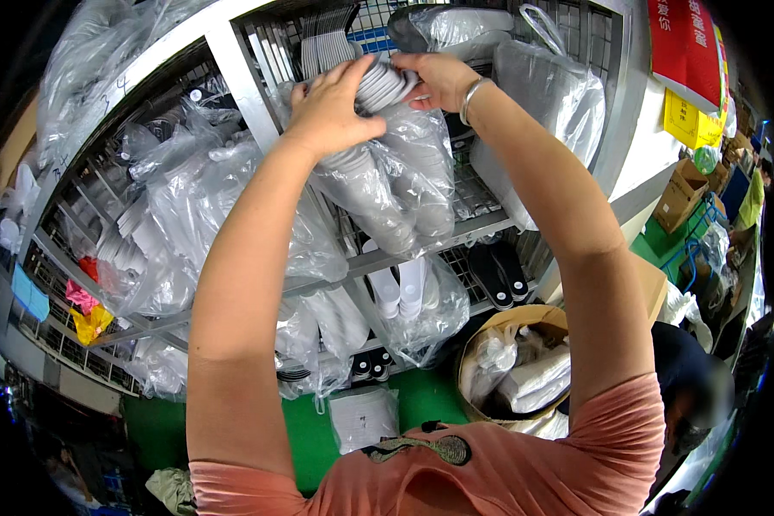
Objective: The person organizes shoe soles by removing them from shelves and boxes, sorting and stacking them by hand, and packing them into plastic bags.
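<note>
A stack of thin grey shoe soles lies on the metal rack in front of me, its lower end running into a clear plastic bag. My left hand is at the stack's left side, fingers spread and thumb held apart. From the right, my right hand, with a bracelet at the wrist, has its thumb and fingers bent round the stack's edge. Part of the stack is hidden by both hands. Just behind stands another row of grey soles.
Bagged soles fill the left bay. A large wrapped bundle sits right of my hands. White soles and black slippers lie on the shelf below. A round bin holding bags stands on the floor, near another person.
</note>
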`<state>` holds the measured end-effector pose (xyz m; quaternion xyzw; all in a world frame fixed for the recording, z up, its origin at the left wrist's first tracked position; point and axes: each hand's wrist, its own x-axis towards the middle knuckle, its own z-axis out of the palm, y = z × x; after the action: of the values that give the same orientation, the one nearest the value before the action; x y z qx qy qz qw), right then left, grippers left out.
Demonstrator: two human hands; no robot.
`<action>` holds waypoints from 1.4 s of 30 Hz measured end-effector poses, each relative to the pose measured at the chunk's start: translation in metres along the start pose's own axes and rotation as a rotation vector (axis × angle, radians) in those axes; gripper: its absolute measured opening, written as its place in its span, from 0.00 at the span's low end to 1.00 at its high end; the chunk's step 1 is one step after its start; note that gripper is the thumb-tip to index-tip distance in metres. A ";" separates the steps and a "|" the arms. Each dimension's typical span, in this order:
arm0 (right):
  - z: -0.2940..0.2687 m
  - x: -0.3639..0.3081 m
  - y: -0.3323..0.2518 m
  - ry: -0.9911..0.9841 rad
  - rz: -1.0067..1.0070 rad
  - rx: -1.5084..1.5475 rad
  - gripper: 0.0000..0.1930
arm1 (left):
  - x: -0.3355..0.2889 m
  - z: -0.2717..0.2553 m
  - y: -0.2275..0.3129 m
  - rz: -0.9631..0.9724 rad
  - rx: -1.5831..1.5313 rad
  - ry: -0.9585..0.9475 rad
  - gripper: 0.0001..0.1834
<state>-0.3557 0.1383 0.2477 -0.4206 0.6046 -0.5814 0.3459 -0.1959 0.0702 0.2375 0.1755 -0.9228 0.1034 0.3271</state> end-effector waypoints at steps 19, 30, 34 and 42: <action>-0.003 0.000 0.038 0.178 -0.184 0.152 0.19 | 0.003 0.008 -0.004 0.031 0.095 0.106 0.30; -0.020 0.006 0.054 0.301 -0.210 0.205 0.18 | 0.015 0.008 -0.006 -0.230 0.028 0.186 0.23; 0.001 -0.003 0.045 0.319 -0.232 0.183 0.15 | 0.003 0.010 -0.010 -0.127 0.211 0.191 0.24; 0.040 0.006 0.014 0.236 -0.123 -0.572 0.08 | 0.009 0.027 -0.009 0.213 0.390 -0.018 0.33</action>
<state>-0.3227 0.1162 0.2312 -0.4664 0.7529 -0.4523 0.1051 -0.2143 0.0515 0.2235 0.1378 -0.9014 0.3124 0.2661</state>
